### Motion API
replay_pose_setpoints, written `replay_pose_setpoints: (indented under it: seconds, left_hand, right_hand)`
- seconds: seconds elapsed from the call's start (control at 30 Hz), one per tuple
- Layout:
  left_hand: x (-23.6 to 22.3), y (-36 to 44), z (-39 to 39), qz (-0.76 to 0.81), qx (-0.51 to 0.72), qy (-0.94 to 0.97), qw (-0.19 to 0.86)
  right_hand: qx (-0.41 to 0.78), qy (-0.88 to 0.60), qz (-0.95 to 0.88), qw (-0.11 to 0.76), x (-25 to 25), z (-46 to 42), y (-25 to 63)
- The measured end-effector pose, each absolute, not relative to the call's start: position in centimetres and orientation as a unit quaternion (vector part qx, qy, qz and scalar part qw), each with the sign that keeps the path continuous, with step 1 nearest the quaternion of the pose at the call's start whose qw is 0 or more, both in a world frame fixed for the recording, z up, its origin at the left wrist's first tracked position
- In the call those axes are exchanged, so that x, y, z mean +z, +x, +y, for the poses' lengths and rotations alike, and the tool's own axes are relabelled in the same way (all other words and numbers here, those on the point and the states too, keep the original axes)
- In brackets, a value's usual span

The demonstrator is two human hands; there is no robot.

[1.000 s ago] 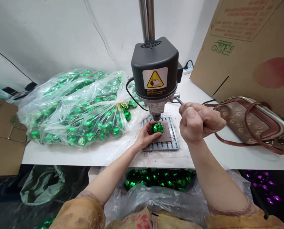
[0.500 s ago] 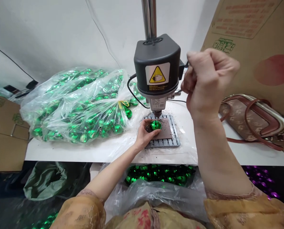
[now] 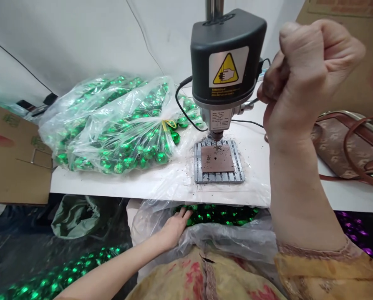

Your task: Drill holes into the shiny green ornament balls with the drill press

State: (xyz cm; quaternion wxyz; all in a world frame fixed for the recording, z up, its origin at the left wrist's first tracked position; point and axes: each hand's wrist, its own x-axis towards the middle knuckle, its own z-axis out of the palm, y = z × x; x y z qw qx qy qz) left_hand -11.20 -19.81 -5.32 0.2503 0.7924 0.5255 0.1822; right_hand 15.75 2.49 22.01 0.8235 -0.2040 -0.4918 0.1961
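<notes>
While right fingers [image 3: 275, 77] clench a lever [image 3: 254, 101], left fingers [image 3: 185, 213] extend loosely; faceted balls [image 3: 220, 214] glint.

Worn on my head, the camera looks forward and down over the bench [image 3: 95, 183], wall [image 3: 89, 33] at the upper left of the frame, my patterned clothing [image 3: 174, 279] at bottom centre, my right hand [image 3: 311, 71] close at upper right.

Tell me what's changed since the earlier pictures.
The left hand has left the brown board and come back toward the body, to the green balls below the table. The ball it held there is gone from the board. The right hand, closed on the lever, has risen. The tied bag and handbag stayed put.
</notes>
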Motion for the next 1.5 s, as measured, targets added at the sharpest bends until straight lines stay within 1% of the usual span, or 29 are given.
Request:
replay_pose_setpoints:
  seconds: [0.07,0.13,0.2,0.27,0.3,0.37,0.4,0.43,0.47,0.53,0.57,0.67,0.73,0.8,0.83,0.87,0.9,0.97,1.03,1.1,1.13,1.2,1.4,1.5]
  left_hand:
    - [-6.1,-12.1,-20.0,0.552,0.141,0.798,0.195]
    - [-5.4,-12.4,-19.8,0.565,0.069,0.806,0.162]
    - [-2.9,-12.0,-19.3,0.563,-0.012,0.811,0.159]
    - [0.8,-11.1,-17.9,0.542,-0.063,0.820,0.170]
    - [2.8,-10.6,-16.7,0.527,-0.055,0.829,0.177]
    - [6.6,-9.9,-13.1,0.517,0.037,0.836,0.179]
    - [8.1,-9.6,-10.7,0.520,0.094,0.835,0.153]
    - [9.2,-9.5,-8.1,0.523,0.131,0.836,0.102]
    - [9.8,-9.5,-5.3,0.531,0.140,0.835,0.040]
    - [10.1,-9.7,0.2,0.554,0.078,0.827,-0.047]
    - [9.8,-9.8,2.7,0.569,0.035,0.819,-0.064]
    - [8.4,-10.1,7.5,0.596,-0.053,0.800,-0.046]
    - [7.6,-10.3,8.7,0.595,-0.064,0.800,-0.039]
    - [7.3,-10.3,8.6,0.590,-0.024,0.806,-0.035]
    - [7.2,-10.3,8.3,0.590,0.029,0.807,-0.014]
    - [7.2,-10.2,7.8,0.589,0.106,0.801,0.031]
    - [7.2,-10.1,7.2,0.584,0.198,0.780,0.102]
    - [7.2,-9.6,5.8,0.550,0.366,0.689,0.298]
    - [7.1,-8.7,4.3,0.491,0.448,0.572,0.482]
    - [7.0,-7.7,3.0,0.436,0.474,0.482,0.594]
    - [6.9,-7.2,2.4,0.419,0.476,0.455,0.625]
    - [6.6,-6.3,1.6,0.406,0.470,0.429,0.656]
    - [5.5,-4.5,0.7,0.400,0.482,0.402,0.668]
    - [5.0,-4.1,0.7,0.402,0.468,0.418,0.667]
  right_hand:
    - [0.199,-0.213,-0.494,0.819,21.9,2.2,15.7]
    - [0.194,-0.227,-0.495,0.816,21.8,1.9,15.7]
    - [0.189,-0.226,-0.493,0.819,21.8,1.7,15.6]
    - [0.188,-0.220,-0.488,0.823,21.7,1.7,15.5]
    - [0.189,-0.221,-0.488,0.823,21.7,1.7,15.5]
    - [0.191,-0.226,-0.484,0.824,21.8,1.8,15.5]
    - [0.190,-0.225,-0.481,0.825,21.8,1.9,15.4]
    - [0.191,-0.221,-0.479,0.828,21.8,1.9,15.4]
    - [0.194,-0.218,-0.476,0.829,21.8,1.9,15.4]
    - [0.203,-0.213,-0.474,0.830,21.8,1.8,15.4]
    - [0.207,-0.213,-0.474,0.829,21.8,1.8,15.4]
    - [0.210,-0.218,-0.473,0.828,21.7,1.8,15.5]
    - [0.209,-0.218,-0.472,0.828,21.6,1.9,15.6]
    - [0.206,-0.218,-0.473,0.829,21.6,1.9,15.6]
    - [0.204,-0.219,-0.474,0.828,21.5,1.9,15.7]
    - [0.203,-0.219,-0.475,0.827,21.5,1.9,15.7]
    - [0.202,-0.220,-0.476,0.827,21.5,1.9,15.6]
    - [0.201,-0.221,-0.477,0.826,21.5,1.9,15.6]
    - [0.200,-0.221,-0.476,0.827,21.5,1.8,15.5]
    - [0.199,-0.218,-0.473,0.830,21.6,1.8,15.5]
    - [0.199,-0.218,-0.471,0.831,21.6,1.8,15.5]
    - [0.202,-0.217,-0.468,0.833,21.6,1.8,15.5]
    - [0.201,-0.215,-0.471,0.832,21.5,1.9,15.5]
    - [0.190,-0.225,-0.482,0.826,21.4,2.0,15.4]
